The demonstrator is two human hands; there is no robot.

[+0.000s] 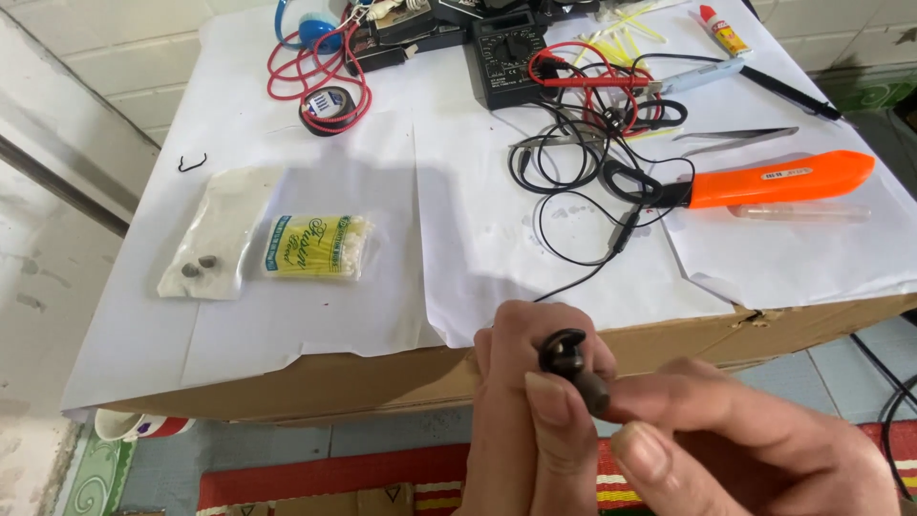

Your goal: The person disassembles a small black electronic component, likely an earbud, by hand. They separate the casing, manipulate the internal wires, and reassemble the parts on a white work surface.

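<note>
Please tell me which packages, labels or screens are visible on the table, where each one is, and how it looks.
Cotton swab pack: left-centre of table, clear rectangular bag, yellow-green label.
Clear plastic bag: left of the swabs, holds two small grey pieces.
Multimeter: top centre, black, with a grey screen.
Glue tube: top right, white with yellow label and red cap.
Orange tool handle: right side, small white sticker.

Upper centre: black multimeter (509, 53) with red leads (585, 76). Right: orange-handled tool (774, 179), tweezers (735, 139), small glue bottle (723, 29). Left of centre: packet of cotton swabs (315, 247) beside a clear bag (205, 250). Upper left: tape roll (323, 107).
</note>
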